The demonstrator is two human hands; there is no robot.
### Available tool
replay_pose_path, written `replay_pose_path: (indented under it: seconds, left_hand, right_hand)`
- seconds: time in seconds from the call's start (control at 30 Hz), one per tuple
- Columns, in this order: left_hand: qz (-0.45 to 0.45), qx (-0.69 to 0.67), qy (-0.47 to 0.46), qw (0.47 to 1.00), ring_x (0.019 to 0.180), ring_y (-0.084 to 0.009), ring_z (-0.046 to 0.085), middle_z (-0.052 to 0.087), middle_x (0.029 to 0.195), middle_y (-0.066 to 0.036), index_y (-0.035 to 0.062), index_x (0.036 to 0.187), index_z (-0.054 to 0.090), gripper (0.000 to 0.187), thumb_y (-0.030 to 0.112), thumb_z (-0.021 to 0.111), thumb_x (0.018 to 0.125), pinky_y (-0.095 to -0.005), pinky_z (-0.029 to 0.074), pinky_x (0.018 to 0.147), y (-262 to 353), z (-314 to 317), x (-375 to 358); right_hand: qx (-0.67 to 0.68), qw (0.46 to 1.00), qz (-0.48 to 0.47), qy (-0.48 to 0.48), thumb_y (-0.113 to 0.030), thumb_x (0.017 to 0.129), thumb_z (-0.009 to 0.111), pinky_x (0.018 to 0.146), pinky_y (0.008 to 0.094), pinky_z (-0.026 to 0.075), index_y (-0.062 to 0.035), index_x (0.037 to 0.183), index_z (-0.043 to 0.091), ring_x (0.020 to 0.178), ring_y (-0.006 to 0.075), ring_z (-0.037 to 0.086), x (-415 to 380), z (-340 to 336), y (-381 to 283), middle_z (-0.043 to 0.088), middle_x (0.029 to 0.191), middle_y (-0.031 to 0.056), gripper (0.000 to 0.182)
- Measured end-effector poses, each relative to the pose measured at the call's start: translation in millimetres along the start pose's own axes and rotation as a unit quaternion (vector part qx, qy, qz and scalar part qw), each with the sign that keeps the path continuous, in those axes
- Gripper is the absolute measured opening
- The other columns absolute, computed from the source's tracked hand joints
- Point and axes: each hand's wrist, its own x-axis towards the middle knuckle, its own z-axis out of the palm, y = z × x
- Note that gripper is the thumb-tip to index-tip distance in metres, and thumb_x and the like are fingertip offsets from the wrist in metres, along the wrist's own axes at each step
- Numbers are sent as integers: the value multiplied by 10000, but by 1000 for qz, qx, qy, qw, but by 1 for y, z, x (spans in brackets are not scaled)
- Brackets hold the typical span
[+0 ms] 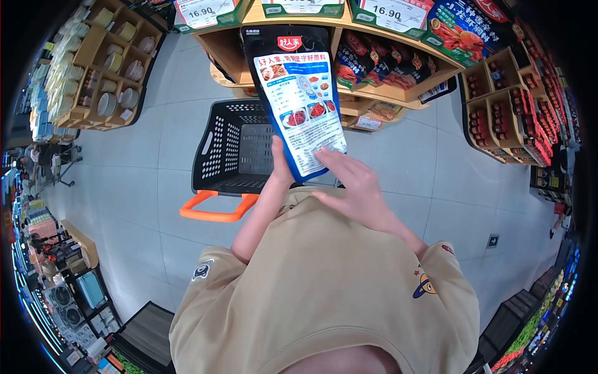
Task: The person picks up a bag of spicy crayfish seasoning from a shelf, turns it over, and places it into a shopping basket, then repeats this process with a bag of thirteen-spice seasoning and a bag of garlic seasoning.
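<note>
Blue pouch [301,103] partly hides left hand [281,167] gripping it; right hand [357,187] touches, thumb apart

Head-worn view, forward and down

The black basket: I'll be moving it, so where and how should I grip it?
Probably by the outer bar of the orange handle, from your side, hooking through its open loop, which juts toward you from the basket. Your left hand is nearer, but holds the packet.
</note>
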Motion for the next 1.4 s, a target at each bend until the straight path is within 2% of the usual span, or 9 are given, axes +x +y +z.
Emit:
replay_pose_path:
  seconds: [0.07, 0.2, 0.43, 0.97, 1.07, 1.17, 1.23, 1.3, 1.4]
  left_hand:
    - [26, -108, 0, 994, 1174, -330, 346, 280, 1313, -190, 41, 1326, 152, 898, 685, 352, 733, -453, 332, 936, 5, -7, 4]
    - [33, -203, 8, 979, 1176, -320, 343, 276, 1321, -167, 57, 1329, 164, 899, 692, 364, 724, -463, 335, 929, 12, -6, 1]
    - [44, -187, 41, 980, 1175, -317, 344, 278, 1322, -159, 61, 1329, 169, 897, 692, 366, 723, -464, 337, 926, 13, -11, -4]
    - [18, -168, 27, 985, 1173, -312, 346, 281, 1324, -142, 71, 1329, 182, 891, 694, 371, 720, -465, 341, 921, 15, -22, -6]
    - [13, -137, 64, 988, 1161, -305, 359, 295, 1319, -123, 82, 1325, 207, 878, 691, 383, 718, -461, 348, 914, 17, -26, -7]
    - [-7, -162, 69, 984, 1156, -302, 364, 306, 1310, -125, 78, 1321, 217, 874, 688, 388, 718, -459, 354, 909, 17, -29, -8]
    - [-19, -452, -82, 888, 1151, -298, 370, 311, 1306, -127, 84, 1319, 224, 871, 689, 390, 716, -458, 358, 906, 7, -45, -6]
    - [-13, -480, -109, 870, 1156, -302, 364, 305, 1310, -130, 84, 1321, 218, 872, 689, 391, 717, -463, 355, 908, 4, -48, -6]
    - [-14, -503, -144, 852, 1163, -310, 356, 296, 1315, -135, 85, 1324, 208, 874, 687, 391, 718, -470, 350, 912, 7, -47, -4]
  right_hand:
    - [-9, 999, -32, -20, -148, 646, 687, 830, 353, 440, -82, 1126, 499, 984, 288, 533, -1, -3, 0, 553, 1058, 131, 520]
    - [98, 992, 30, 73, -50, 677, 630, 768, 319, 454, -52, 981, 582, 871, 255, 581, -7, -10, 12, 603, 952, 105, 308]
    - [103, 969, 117, 191, 11, 715, 560, 716, 274, 449, -9, 879, 603, 800, 194, 595, -14, -7, 25, 623, 864, 92, 171]
    - [92, 958, 168, 216, -12, 759, 521, 721, 273, 455, 9, 875, 592, 798, 182, 596, -23, 12, 50, 621, 843, 106, 137]
    - [90, 949, 220, 209, -22, 774, 502, 708, 273, 460, 10, 883, 588, 783, 177, 600, -48, 28, 91, 622, 837, 111, 142]
    - [80, 909, 383, 144, -57, 812, 475, 673, 260, 461, 24, 888, 575, 747, 143, 591, -117, 62, 173, 618, 793, 92, 149]
    - [85, 871, 471, 109, -82, 800, 485, 601, 259, 456, 18, 888, 585, 661, 133, 581, -192, 89, 231, 618, 740, 91, 167]
    - [83, 808, 581, 40, -161, 780, 509, 579, 277, 452, 34, 870, 579, 641, 154, 588, -240, 97, 228, 610, 690, 92, 226]
    - [89, 765, 637, -26, -212, 729, 552, 623, 348, 459, 21, 873, 610, 685, 233, 606, -336, 130, 235, 624, 766, 160, 280]
